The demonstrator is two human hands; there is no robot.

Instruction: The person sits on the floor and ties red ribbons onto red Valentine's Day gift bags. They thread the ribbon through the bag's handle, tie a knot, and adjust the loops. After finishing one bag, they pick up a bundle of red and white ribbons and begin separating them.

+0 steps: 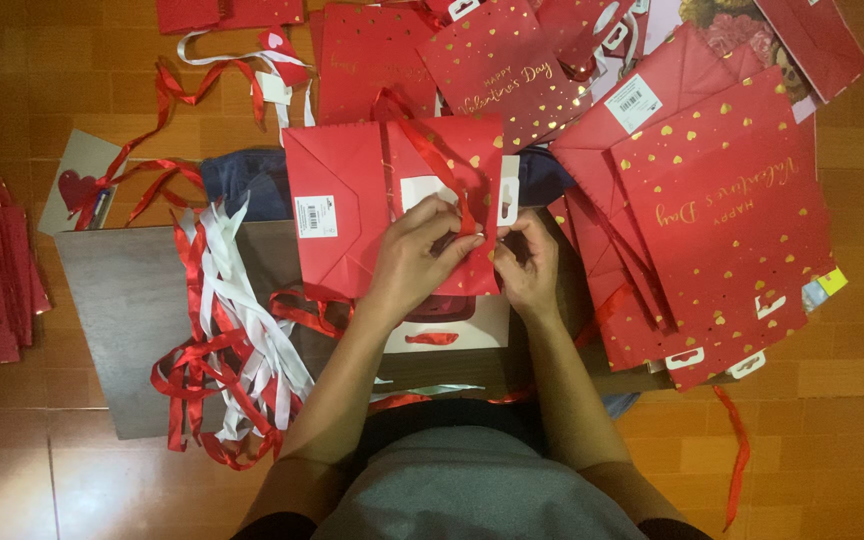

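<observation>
Both hands pinch at the same spot: the left hand (417, 250) closes its grip on a thin red satin ribbon (442, 165) near the top edge of a flat red paper gift bag (352, 215), while the right hand (530, 262) grips the bag's edge beside a white card hang tab (508, 190). That bag lies flat on the grey-brown desk (122, 300), directly ahead of both hands, its long axis running left to right; the ribbon slants up and left from the fingers. To the left lies a tangle of red and white ribbons (237, 340); to the right, a fanned stack of red gold-heart bags (722, 220) crowds the desk edge. More bags lie beyond, on the wooden floor (852, 420).
</observation>
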